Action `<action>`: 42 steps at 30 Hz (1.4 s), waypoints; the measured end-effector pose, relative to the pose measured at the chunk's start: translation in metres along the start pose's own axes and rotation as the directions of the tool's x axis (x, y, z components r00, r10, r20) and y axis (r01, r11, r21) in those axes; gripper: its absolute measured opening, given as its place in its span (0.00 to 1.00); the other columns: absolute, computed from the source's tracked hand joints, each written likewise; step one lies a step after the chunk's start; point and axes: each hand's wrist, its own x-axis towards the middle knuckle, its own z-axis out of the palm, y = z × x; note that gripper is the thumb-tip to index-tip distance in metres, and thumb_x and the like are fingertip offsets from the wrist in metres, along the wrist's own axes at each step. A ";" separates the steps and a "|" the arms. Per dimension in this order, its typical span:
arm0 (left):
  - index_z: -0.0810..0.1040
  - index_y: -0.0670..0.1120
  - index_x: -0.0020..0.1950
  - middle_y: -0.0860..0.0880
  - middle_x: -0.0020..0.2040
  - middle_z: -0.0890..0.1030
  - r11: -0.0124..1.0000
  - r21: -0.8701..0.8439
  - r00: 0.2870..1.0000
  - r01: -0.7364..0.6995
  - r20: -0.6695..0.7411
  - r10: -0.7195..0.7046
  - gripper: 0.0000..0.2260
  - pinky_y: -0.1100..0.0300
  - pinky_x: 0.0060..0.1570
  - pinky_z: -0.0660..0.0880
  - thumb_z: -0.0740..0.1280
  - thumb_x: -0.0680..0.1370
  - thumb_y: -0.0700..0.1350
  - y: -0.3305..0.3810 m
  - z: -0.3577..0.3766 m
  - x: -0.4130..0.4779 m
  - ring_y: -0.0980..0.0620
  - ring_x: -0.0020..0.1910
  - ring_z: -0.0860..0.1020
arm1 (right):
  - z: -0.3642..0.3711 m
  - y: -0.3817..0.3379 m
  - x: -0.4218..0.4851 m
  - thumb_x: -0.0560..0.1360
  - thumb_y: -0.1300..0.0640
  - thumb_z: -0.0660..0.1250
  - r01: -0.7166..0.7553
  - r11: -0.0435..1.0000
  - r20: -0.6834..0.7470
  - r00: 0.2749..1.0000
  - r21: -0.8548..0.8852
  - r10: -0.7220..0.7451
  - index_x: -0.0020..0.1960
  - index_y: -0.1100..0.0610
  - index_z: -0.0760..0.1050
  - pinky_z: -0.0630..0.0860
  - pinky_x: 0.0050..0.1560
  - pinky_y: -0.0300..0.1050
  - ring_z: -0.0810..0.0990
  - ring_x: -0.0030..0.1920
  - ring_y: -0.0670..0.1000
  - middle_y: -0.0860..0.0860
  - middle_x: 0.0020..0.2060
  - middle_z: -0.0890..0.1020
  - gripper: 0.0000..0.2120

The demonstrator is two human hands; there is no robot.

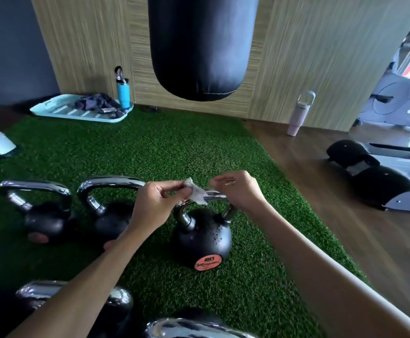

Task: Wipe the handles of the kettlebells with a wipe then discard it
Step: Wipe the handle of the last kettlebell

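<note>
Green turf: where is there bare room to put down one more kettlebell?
The widest bare patch of turf lies between the kettlebell row and the teal tray, beneath the punching bag. A narrower strip runs right of the 20 kettlebell to the wooden floor. Left and near edges are crowded with kettlebells.

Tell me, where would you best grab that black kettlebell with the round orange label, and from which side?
Grip the black kettlebell with the round orange label by the top bar of its chrome handle, coming from straight above. The handle stands upright over the ball with an open gap beneath, so fingers can curl under the bar. A white wipe hides part of it now.
</note>
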 end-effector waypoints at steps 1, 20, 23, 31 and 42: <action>0.86 0.51 0.57 0.59 0.40 0.87 0.999 0.032 0.999 -0.003 -0.039 0.005 0.13 0.64 0.22 0.60 0.76 0.74 0.52 -0.003 -0.003 0.001 0.59 0.23 0.69 | -0.001 0.006 0.006 0.72 0.42 0.75 0.108 0.957 0.009 0.994 -0.268 -0.109 0.57 0.43 0.83 0.76 0.61 0.54 0.82 0.55 0.49 0.43 0.56 0.85 0.15; 0.82 0.49 0.65 0.49 0.55 0.87 0.783 0.542 0.942 -0.305 0.291 0.165 0.13 0.73 0.24 0.68 0.70 0.80 0.42 0.001 0.035 0.025 0.65 0.30 0.76 | 0.006 0.025 -0.020 0.78 0.32 0.59 0.178 0.601 0.021 0.965 -0.779 -0.260 0.47 0.48 0.77 0.62 0.61 0.53 0.74 0.43 0.49 0.44 0.31 0.78 0.20; 0.80 0.52 0.67 0.51 0.57 0.86 0.775 0.528 0.919 -0.346 0.358 0.166 0.17 0.71 0.30 0.74 0.72 0.78 0.48 -0.003 0.034 0.036 0.57 0.40 0.84 | 0.009 0.035 -0.023 0.78 0.32 0.59 0.117 0.651 -0.066 0.966 -0.750 -0.249 0.45 0.47 0.76 0.62 0.62 0.53 0.74 0.44 0.49 0.44 0.32 0.79 0.20; 0.79 0.59 0.66 0.55 0.59 0.85 0.767 0.512 0.908 -0.387 0.358 0.219 0.16 0.63 0.38 0.76 0.70 0.77 0.56 -0.024 0.025 0.042 0.54 0.44 0.80 | 0.005 0.052 -0.034 0.77 0.34 0.61 0.114 0.720 -0.139 0.949 -0.685 -0.283 0.61 0.42 0.78 0.61 0.56 0.49 0.77 0.51 0.50 0.44 0.40 0.86 0.19; 0.85 0.51 0.59 0.56 0.60 0.82 0.982 0.125 0.986 -0.141 0.105 0.129 0.16 0.65 0.17 0.55 0.67 0.78 0.58 -0.051 0.034 0.007 0.56 0.18 0.63 | 0.001 0.066 -0.051 0.75 0.31 0.58 0.110 0.772 -0.170 0.947 -0.626 -0.273 0.56 0.48 0.80 0.71 0.52 0.50 0.76 0.45 0.52 0.47 0.37 0.84 0.24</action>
